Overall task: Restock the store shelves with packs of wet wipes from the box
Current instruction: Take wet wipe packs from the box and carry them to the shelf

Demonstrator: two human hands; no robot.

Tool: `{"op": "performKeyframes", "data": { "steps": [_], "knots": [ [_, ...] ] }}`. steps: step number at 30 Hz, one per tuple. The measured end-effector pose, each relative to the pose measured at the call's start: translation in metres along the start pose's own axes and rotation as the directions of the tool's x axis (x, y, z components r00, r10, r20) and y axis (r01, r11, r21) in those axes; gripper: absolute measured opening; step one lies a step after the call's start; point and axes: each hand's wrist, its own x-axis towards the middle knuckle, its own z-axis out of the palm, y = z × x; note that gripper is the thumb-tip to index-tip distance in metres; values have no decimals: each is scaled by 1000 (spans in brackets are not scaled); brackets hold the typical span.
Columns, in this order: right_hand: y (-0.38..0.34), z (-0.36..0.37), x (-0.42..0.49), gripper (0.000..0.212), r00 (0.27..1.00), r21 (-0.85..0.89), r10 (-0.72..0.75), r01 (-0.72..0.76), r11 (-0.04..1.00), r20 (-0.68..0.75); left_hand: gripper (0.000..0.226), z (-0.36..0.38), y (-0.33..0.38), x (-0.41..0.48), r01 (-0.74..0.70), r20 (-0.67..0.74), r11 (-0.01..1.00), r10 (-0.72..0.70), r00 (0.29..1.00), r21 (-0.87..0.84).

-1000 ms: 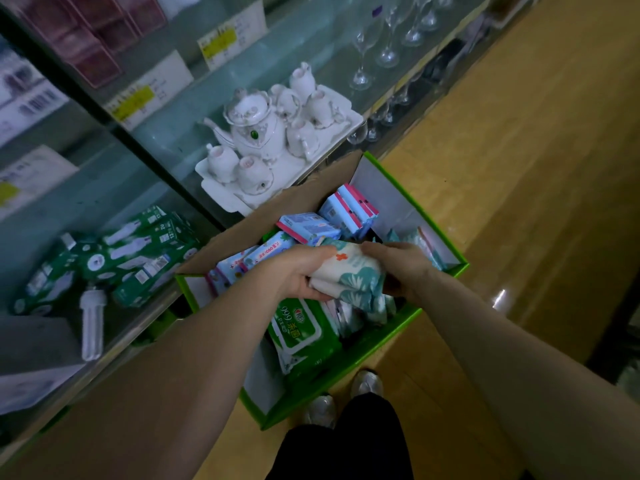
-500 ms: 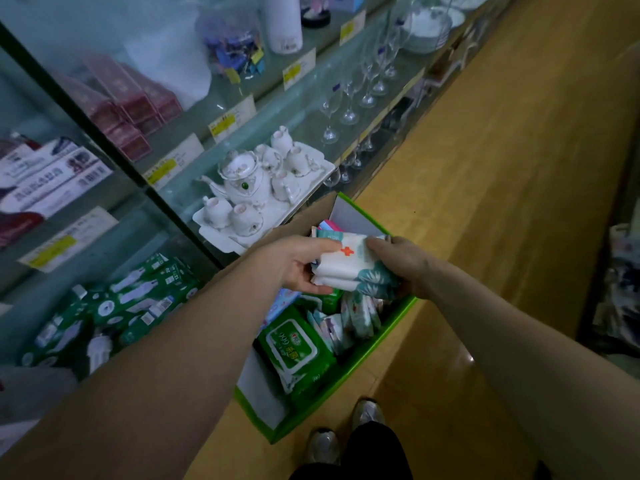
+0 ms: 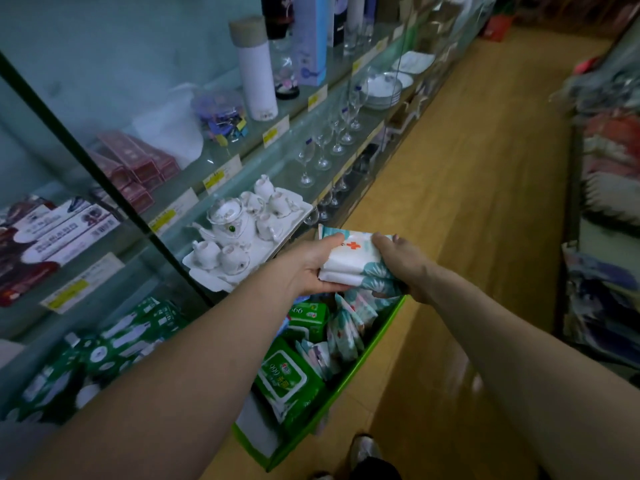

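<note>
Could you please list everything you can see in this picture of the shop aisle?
Held packs: small stack, white and teal, between both hands.
Box: one, green-rimmed, floor beside shelves.
Green packs: two, green, inside box.
Teal packs: several, teal and white, inside box.
Tea set: one, white, middle glass shelf.
Wine glasses: several, clear, same shelf, further along.
Flask: one, white, upper shelf.
Pink boxes: several, pink, upper shelf, left.
Green packets: several, green, bottom shelf, left.
Left hand: one, grips the stack's left side.
Right hand: one, grips its right side.
</note>
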Motion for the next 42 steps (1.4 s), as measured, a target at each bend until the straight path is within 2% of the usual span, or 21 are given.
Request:
{"op": "performKeyframes", "data": {
  "steps": [2, 6, 11, 17, 20, 24, 28, 32, 36, 38, 42],
  "knots": [
    [-8, -15, -8, 54, 998, -4, -36, 36, 999, -44, 22, 13, 5, -8, -17, 31, 1000, 18, 999, -10],
    [-19, -65, -33, 44, 982, -18, -98, 96, 995, -163, 19, 38, 26, -25, -88, 100, 960, 64, 993, 266],
    [-28, -125, -73, 43, 942, -3, -108, 113, 994, -318, 8, 88, 52, -58, -175, 267, 911, 75, 961, 373],
    [-32, -194, -127, 49, 863, 30, -130, 165, 986, -489, 29, 168, 62, -96, -214, 364, 801, -5, 931, 559],
    [-24, -233, -155, 48, 806, 43, -151, 214, 976, -573, 36, 209, 58, -117, -232, 405, 787, -26, 914, 572],
    [-6, -282, -197, 44, 736, 12, -160, 223, 975, -658, 28, 263, 40, -145, -289, 510, 777, -47, 859, 558],
    [16, -327, -238, 49, 704, 54, -120, 219, 974, -700, 26, 313, 12, -171, -324, 581, 772, -72, 811, 548],
    [40, -367, -276, 52, 658, 70, -79, 197, 978, -748, 13, 362, -16, -199, -455, 591, 682, 42, 806, 572],
    [60, -401, -311, 52, 626, 96, -46, 192, 977, -778, 30, 408, -39, -220, -555, 597, 565, 133, 791, 610],
    [68, -415, -327, 51, 587, 90, -35, 183, 979, -809, 30, 429, -49, -229, -597, 602, 519, 184, 777, 612],
    [84, -439, -352, 38, 506, 78, -11, 155, 985, -862, 21, 468, -69, -249, -634, 612, 495, 233, 756, 595]
  ]
}}
